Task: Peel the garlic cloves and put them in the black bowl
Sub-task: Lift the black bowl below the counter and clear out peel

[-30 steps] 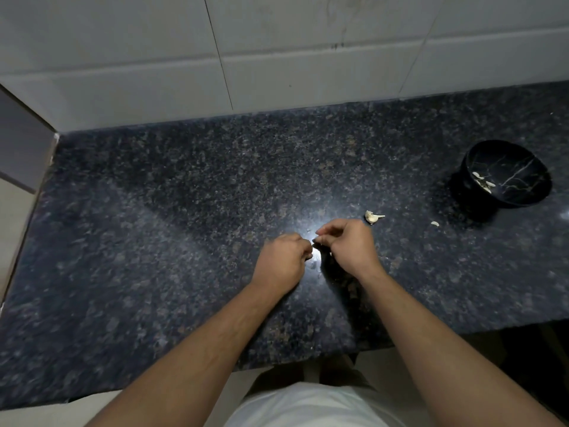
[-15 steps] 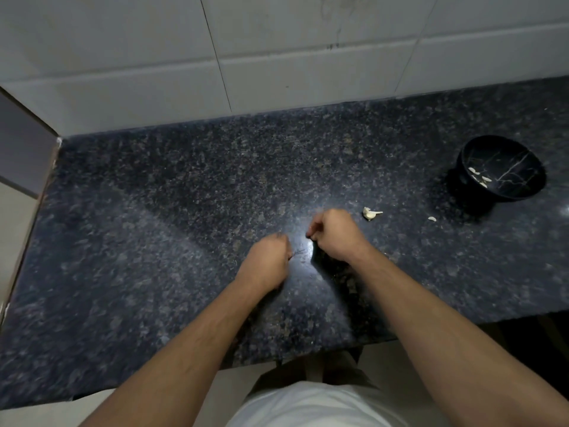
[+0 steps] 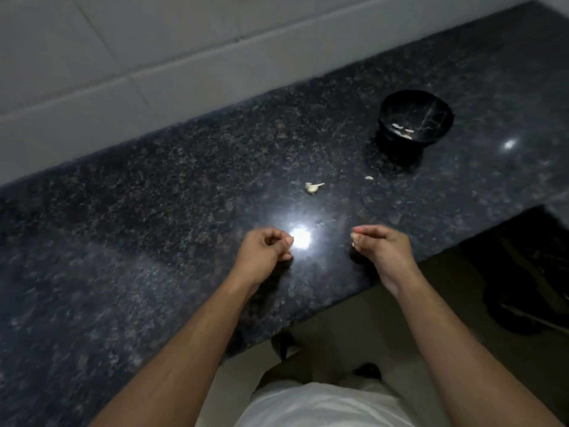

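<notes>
The black bowl stands at the back right of the dark granite counter, with several pale peeled cloves inside it. A garlic piece lies on the counter between the bowl and my hands. My right hand hovers near the counter's front edge with its fingertips pinched on a small pale garlic clove, mostly hidden by the fingers. My left hand is to its left, fingers curled with nothing visible in it.
A tiny pale scrap lies just in front of the bowl. A tiled wall runs along the back of the counter. A bright light reflection glares on the counter between my hands. Dark floor space lies beyond the counter's front right edge.
My hands were together over the clove and have pulled apart. The right hand has moved to the right with the clove. The camera has tilted and shifted right.
</notes>
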